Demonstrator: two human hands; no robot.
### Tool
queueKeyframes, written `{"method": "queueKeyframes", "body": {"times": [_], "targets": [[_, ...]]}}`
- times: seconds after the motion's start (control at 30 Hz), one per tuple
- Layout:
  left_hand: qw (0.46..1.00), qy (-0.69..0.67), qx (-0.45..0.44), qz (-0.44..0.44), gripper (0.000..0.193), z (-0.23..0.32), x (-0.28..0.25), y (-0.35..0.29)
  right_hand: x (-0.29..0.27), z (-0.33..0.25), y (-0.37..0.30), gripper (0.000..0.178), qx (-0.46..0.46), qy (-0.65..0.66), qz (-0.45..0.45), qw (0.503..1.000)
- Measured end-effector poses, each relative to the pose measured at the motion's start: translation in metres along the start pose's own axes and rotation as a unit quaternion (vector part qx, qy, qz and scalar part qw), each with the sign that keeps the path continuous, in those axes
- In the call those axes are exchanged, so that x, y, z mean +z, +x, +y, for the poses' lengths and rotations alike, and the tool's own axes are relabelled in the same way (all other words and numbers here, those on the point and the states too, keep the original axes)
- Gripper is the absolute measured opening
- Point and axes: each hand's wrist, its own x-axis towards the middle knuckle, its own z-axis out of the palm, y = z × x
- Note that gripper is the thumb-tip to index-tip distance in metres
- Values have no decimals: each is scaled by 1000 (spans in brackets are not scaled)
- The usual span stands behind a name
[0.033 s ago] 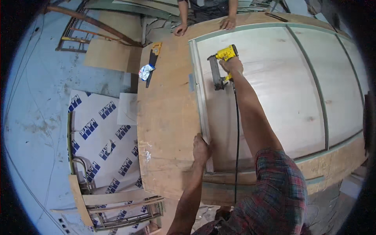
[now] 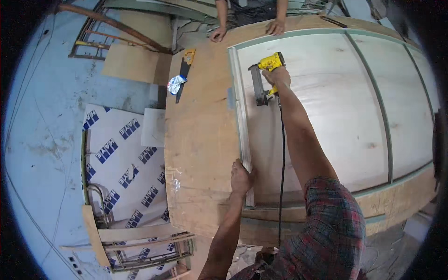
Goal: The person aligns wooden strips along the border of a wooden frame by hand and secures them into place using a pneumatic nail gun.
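Note:
My right hand (image 2: 279, 77) is closed around the handle of a yellow and dark grey air nail gun (image 2: 269, 62). The gun is above a pale panel (image 2: 322, 107), near its left side, and a black air hose (image 2: 283, 158) runs from it toward me. Along that side lies a pale wooden strip (image 2: 241, 116). My left hand (image 2: 241, 178) grips the strip near its close end, its fingertips partly hidden. Green-grey strips (image 2: 373, 88) cross and edge the panel, which rests on a larger brown wooden board (image 2: 198, 140).
A handsaw (image 2: 184, 70) with a yellow handle and a shiny packet (image 2: 176, 84) lie on the board's far left. Across the table, another person's hands (image 2: 275, 27) rest on the edge. Printed white sheeting (image 2: 126, 163) and a metal frame (image 2: 149, 261) are on the left.
The whole view has shifted slightly, so things sit a little further right. Both hands keep their holds on the nail gun and the strip.

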Motion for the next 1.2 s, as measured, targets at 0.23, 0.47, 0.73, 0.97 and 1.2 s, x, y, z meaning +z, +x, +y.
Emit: {"method": "queueKeyframes", "body": {"times": [0.23,0.47,0.73,0.97,1.2], "targets": [[989,35,-115,-90,85,18,-16,-3,41,-42,41,80,-41,10,-13,999],[993,63,-81,-63,88,2,-9,-4,47,-67,79,82,-17,15,-54,998],[997,28,-34,-58,86,16,-20,-4,54,-71,103,78,-4,11,-24,1000],[996,4,-50,-78,90,6,-19,2,69,-59,129,76,-46,-41,-30,998],[987,-92,115,-64,71,-8,-36,61,82,-54,148,80,-51,-73,-25,996]]}}
